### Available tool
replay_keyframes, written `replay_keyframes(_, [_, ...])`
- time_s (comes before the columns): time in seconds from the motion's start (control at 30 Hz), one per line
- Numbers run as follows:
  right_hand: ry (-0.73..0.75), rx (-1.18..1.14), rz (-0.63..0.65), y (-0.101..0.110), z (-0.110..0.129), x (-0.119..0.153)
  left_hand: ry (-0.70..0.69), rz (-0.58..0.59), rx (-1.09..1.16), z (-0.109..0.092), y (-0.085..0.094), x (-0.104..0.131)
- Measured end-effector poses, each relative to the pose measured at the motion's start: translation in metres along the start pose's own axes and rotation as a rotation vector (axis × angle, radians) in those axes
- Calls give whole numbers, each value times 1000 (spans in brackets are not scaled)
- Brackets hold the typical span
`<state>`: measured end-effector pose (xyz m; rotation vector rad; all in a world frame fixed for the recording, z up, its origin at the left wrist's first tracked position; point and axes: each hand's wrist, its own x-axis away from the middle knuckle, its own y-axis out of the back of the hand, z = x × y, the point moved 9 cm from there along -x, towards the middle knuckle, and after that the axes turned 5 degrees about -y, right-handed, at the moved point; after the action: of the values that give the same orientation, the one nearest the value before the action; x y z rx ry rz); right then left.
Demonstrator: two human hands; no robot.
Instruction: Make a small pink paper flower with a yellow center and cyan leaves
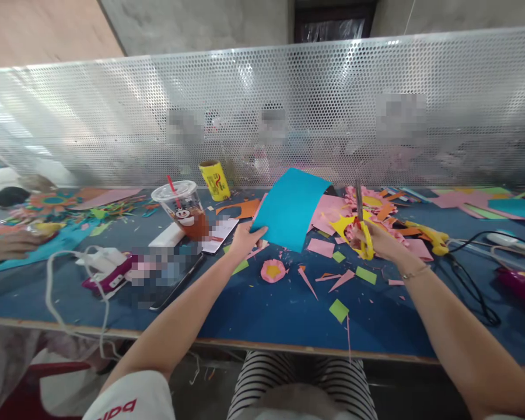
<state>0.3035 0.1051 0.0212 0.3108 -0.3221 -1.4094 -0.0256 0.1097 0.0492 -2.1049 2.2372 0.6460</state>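
Ideally, the left hand, pinching the blue sheet, should grip lightly against creasing, while the right hand, curled round scissors right of the sheet, angles their blades clear.

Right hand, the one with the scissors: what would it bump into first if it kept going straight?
The right hand, with the scissors, would probably meet the spiky yellow paper just beside it. It might pass over it, though: I can't tell how high the hand is.
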Motion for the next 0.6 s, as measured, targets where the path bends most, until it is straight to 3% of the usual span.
replay_keyframes(0.1, [-5, -173, -121, 3, 2, -2, 74, 137, 114, 5, -15, 3])
replay_keyframes(0.23, [45, -352, -152, -2, 9, -2, 127, 308, 148, 11, -32, 9])
replay_keyframes(0.37, [93, -429, -277, 0, 7, 2, 165, 387, 125, 18, -38, 13])
replay_keyframes(0.47, [115, -448, -368, 2, 4, 5, 187, 342, 157, 20, -36, 12])
replay_keyframes(0.6, [172, -541, -459, 5, 7, 9, 147, 112, 433, 16, -27, 6])
